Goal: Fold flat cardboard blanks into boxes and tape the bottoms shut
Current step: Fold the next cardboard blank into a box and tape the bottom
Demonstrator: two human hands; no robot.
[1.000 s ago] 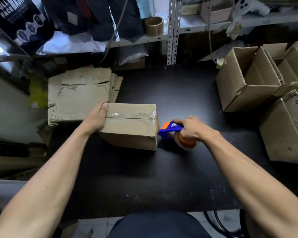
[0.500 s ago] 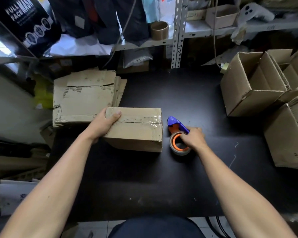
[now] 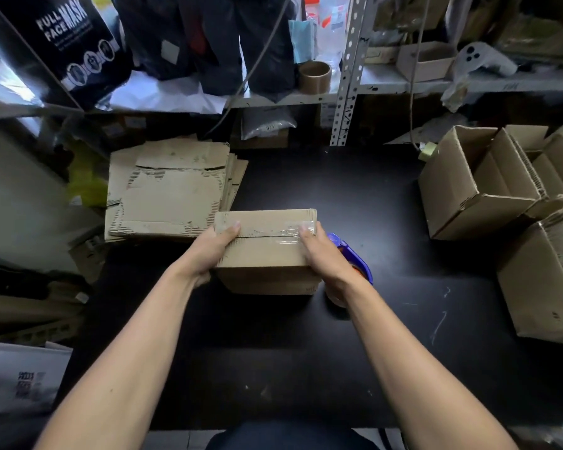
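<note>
Black table [image 3: 306,336], "FULL FACE MASK" package [image 3: 75,37], both hands [image 3: 208,251] [image 3: 322,254] gripping taped box [image 3: 267,254].

A black "FULL FACE MASK" package [image 3: 75,37] is leaning at the upper left. A white game controller [image 3: 481,58] is lying on the metal shelf [image 3: 403,87], with dark bags [image 3: 215,43] hanging between them.

A single head-worn wide-angle view looks forward and steeply down from close above the black table [image 3: 355,196], shelving [image 3: 348,69] at the far edge.
</note>
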